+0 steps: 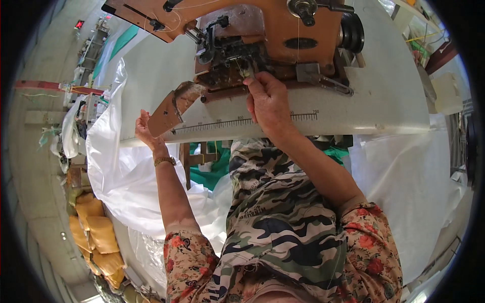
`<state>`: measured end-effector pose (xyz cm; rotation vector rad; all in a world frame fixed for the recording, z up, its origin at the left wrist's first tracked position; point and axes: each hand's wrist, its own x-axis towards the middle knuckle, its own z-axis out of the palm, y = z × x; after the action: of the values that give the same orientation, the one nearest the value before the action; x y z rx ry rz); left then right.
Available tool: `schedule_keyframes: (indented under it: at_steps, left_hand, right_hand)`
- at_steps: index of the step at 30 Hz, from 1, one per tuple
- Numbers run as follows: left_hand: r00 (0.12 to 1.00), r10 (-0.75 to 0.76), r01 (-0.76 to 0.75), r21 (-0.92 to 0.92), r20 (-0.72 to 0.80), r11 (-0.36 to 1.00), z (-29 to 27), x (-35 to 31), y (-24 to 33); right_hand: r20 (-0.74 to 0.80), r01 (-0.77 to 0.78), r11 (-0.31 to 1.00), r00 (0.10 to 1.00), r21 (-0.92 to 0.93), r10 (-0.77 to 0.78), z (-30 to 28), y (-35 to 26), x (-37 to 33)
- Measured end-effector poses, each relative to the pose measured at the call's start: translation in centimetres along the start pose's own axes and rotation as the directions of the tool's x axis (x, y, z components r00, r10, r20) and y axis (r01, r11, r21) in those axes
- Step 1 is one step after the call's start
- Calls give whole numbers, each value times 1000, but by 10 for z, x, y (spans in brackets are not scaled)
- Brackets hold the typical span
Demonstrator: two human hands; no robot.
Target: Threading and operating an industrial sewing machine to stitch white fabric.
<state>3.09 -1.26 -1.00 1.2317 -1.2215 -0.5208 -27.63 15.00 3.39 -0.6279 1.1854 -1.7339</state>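
A brown industrial sewing machine [283, 25] stands on the pale worktable [374, 101] before me. My right hand [270, 103] is at its front, with fingers and thumb closed in a pinch beside the dark oily mechanism [235, 53]. A slim pale piece [247, 71] shows at the fingertips, too small to name. A brown hinged cover plate [172, 108] sticks out from the machine toward the table's front edge. Beside its outer corner, my left hand [145, 130] lies at the table edge, fingers loosely extended; the plate hides part of it.
Glossy white sheeting [113, 161] hangs over the table's left end, and more white sheeting [399, 192] drapes at the right. A printed ruler scale [242, 121] runs along the front edge. Green cloth [209, 171] lies below. Orange-yellow bundles [101, 232] are on the floor at left.
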Motion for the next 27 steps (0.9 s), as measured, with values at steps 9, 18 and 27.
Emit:
schedule_keyframes:
  at_steps: [9,18,27]
  left_hand:
    - [997,51,-37,239,-54,970,9,-2,4]
    - [993,104,-89,223,-54,971,6,1,-2]
    - [996,61,-39,277,-71,960,5,0,3]
  right_hand:
    - [-2,28,999,1000,-40,-28,1,0,10]
    - [32,2,1000,999,-7,-1,-1,2,15]
    - [76,-4,1000,997,27,2,-2,-4,15]
